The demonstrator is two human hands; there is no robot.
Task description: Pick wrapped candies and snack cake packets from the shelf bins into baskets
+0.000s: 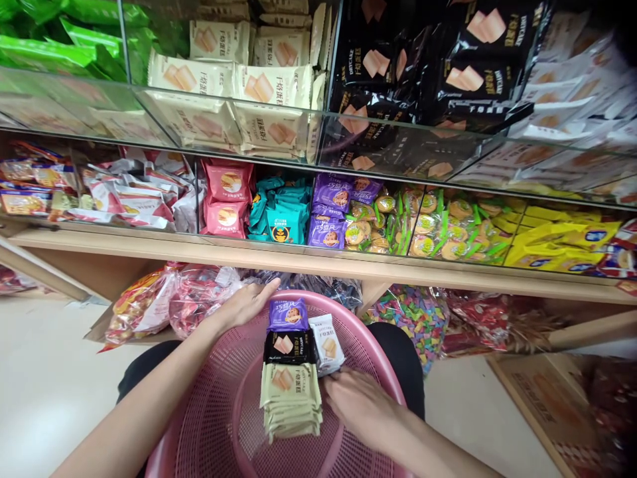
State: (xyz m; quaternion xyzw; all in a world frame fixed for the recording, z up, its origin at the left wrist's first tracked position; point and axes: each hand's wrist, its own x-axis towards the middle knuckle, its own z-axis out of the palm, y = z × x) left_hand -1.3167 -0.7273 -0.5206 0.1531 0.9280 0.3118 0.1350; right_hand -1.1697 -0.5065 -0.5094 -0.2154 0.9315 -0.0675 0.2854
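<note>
A pink plastic basket [209, 372] stands between my knees. My left hand [249, 305] grips its far-left rim, with part of the fingers hidden behind the rim. Inside lie a purple cookie packet [287, 315], a black dry-cake packet [290, 346] and a row of cream dry-cake packets [291, 392], lined up towards me. To their right leans a white packet [326, 344]. My right hand [355, 398] is closed at the lower end of this white packet, its fingertips partly hidden under it.
Ahead, a clear-fronted shelf holds cream packets [273, 86], black packets [468, 79] and green bags [60, 46]. The lower row has red packets [227, 192], teal packets [286, 216], purple packets [328, 229] and yellow packets [562, 236]. Bagged sweets [403, 315] sit beneath; a cardboard box [552, 411] stands right.
</note>
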